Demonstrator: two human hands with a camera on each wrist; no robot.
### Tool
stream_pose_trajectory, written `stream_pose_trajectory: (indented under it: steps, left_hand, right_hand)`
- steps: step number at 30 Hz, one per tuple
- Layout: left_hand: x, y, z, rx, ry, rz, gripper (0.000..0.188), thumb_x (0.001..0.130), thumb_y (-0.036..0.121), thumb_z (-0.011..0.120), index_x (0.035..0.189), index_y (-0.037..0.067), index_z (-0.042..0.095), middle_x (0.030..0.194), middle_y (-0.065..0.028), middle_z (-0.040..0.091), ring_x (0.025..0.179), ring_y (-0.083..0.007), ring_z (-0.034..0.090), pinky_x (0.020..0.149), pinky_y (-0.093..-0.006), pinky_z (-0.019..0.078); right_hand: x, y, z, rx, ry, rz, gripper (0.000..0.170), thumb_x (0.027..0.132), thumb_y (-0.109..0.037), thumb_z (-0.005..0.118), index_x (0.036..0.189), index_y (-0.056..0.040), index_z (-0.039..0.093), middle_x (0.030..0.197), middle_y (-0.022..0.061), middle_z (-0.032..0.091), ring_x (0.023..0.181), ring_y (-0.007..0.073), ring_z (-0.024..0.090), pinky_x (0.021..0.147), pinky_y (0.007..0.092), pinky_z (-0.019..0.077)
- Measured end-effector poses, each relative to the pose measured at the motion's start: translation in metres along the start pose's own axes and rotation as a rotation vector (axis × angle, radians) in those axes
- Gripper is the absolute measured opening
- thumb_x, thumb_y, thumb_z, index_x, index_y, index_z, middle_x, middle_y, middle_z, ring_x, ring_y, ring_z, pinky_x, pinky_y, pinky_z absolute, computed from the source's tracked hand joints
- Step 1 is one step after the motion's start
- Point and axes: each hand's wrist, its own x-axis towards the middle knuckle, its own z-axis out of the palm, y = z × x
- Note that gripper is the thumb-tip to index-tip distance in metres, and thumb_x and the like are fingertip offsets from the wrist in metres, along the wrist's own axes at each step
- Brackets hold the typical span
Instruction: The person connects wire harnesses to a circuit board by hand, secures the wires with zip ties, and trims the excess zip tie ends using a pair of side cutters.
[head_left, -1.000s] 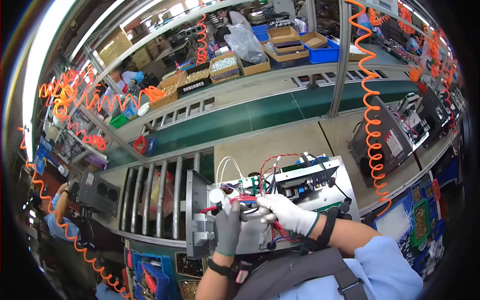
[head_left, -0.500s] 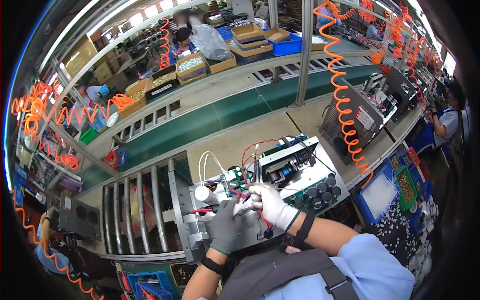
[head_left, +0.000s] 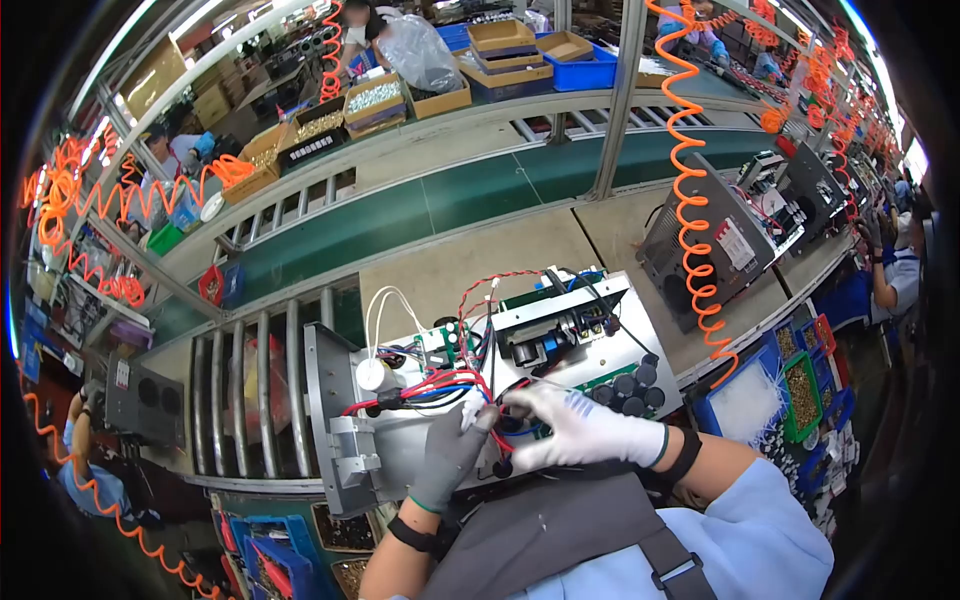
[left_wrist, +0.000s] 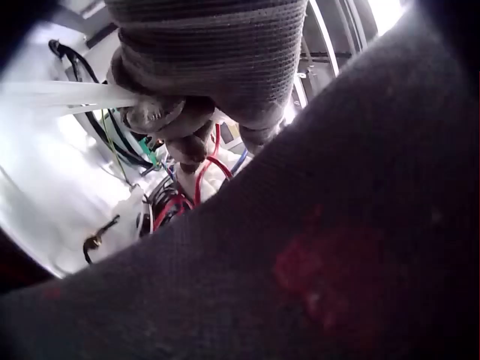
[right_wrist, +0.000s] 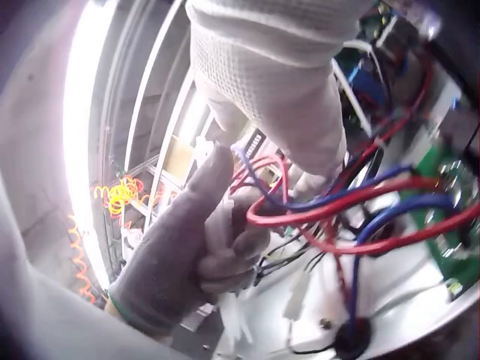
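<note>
Below and right of the white cylinder (head_left: 375, 377), the left hand (head_left: 450, 462)'s grip curls around a white plastic strip (right_wrist: 219, 226). Red and blue wires (head_left: 448, 379) lie right of that cylinder, near the right hand (head_left: 582, 430), its thumb and forefinger apart; whether this grip holds any, I cannot tell.

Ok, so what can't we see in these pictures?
Head view: the blue mark on the right hand is too blurred to read.
Head view: the label on the grey casing is too small to read.
Left wrist view: a dark, blurred surface hides the lower right.
Left wrist view: the left hand hides the end of the white strip.
</note>
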Motion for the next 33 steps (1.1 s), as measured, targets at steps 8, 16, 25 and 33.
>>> stream_pose_trajectory:
  steps: [8,16,25,33]
  left_hand:
    - [-0.001,0.004,0.005,0.443,0.01,0.131,0.03,0.09,0.031,0.057,0.096,0.001,0.059,0.071,-0.0108,0.061,0.065,-0.0234,0.059,0.06,-0.0376,0.0451]
    - [-0.011,0.029,0.004,1.031,-0.259,-0.012,0.032,0.083,0.035,0.06,0.087,0.004,0.061,0.076,-0.0169,0.065,0.071,-0.0362,0.064,0.064,-0.0474,0.0491]
    - [-0.03,0.025,-0.029,0.442,-0.089,0.202,0.031,0.09,0.027,0.057,0.112,0.005,0.055,0.084,-0.0233,0.065,0.081,-0.0417,0.063,0.071,-0.0463,0.0487]
    - [-0.012,-0.028,-0.052,-0.229,0.529,0.036,0.042,0.099,0.029,0.046,0.127,-0.002,0.048,0.077,-0.0056,0.058,0.061,-0.0099,0.053,0.058,-0.027,0.0419]
  right_hand:
    - [0.005,0.016,0.035,-0.787,-0.108,-0.025,0.051,0.075,-0.031,0.071,0.113,-0.002,0.054,0.091,0.0142,0.065,0.093,0.0305,0.064,0.084,0.0422,0.0466]
    - [0.028,0.029,0.004,-0.503,-0.265,0.018,0.05,0.077,-0.019,0.069,0.123,-0.006,0.054,0.08,0.0153,0.066,0.077,0.0333,0.066,0.065,0.043,0.05]
    - [0.014,0.032,-0.024,-0.01,-0.253,-0.051,0.077,0.077,-0.015,0.072,0.142,0.0008,0.033,0.109,0.0161,0.063,0.095,0.0244,0.064,0.077,0.0352,0.0513]
    - [0.083,0.015,0.042,0.416,-0.138,0.191,0.074,0.093,-0.04,0.06,0.145,0.0001,0.025,0.094,0.008,0.056,0.075,0.0115,0.048,0.067,0.0273,0.0442]
